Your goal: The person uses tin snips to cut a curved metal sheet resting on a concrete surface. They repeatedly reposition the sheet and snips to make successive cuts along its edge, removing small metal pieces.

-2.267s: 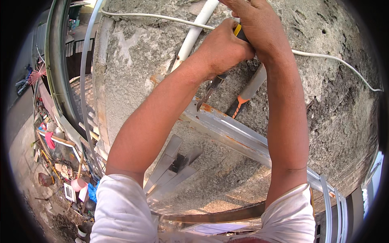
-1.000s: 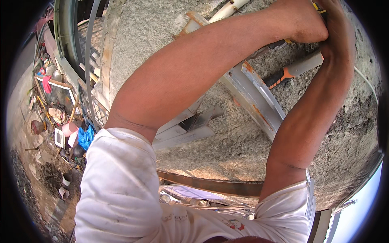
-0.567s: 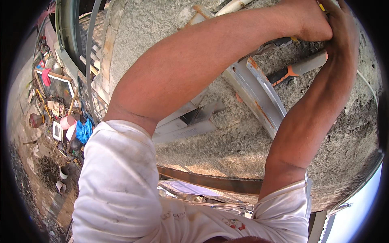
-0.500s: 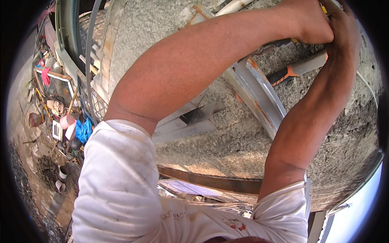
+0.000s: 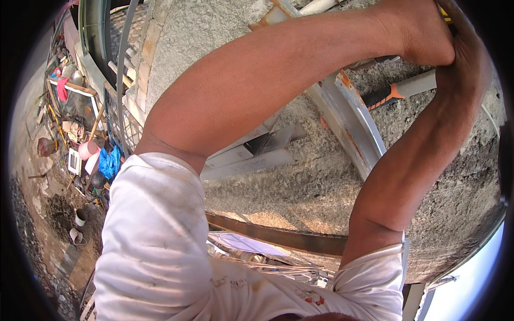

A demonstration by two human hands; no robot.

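Observation:
Both my hands are close together at the upper right, over a rough concrete surface (image 5: 316, 198). My left hand (image 5: 425, 32) is curled like a fist beside a small yellow thing (image 5: 445, 15), mostly hidden. My right hand (image 5: 467, 35) overlaps it at the dark rim, its fingers out of sight. Below the hands lies a tool with a black-and-orange grip and a grey shaft (image 5: 420, 83), partly covered by my right forearm. A grey, rust-edged metal channel (image 5: 350, 120) slants across the concrete between my arms.
Flat grey metal pieces (image 5: 251, 165) lie under my left forearm. A rusty-ended bar (image 5: 276, 13) and a pale pipe (image 5: 316, 6) are at the top. A brown edge beam (image 5: 284, 239) borders the concrete. Far below left is cluttered ground with buckets (image 5: 80, 216) and a blue bag (image 5: 110, 162).
Both hands have shifted slightly right within the view and remain together. The metal channel and the tool appear slightly lower and further right, as the whole view has moved.

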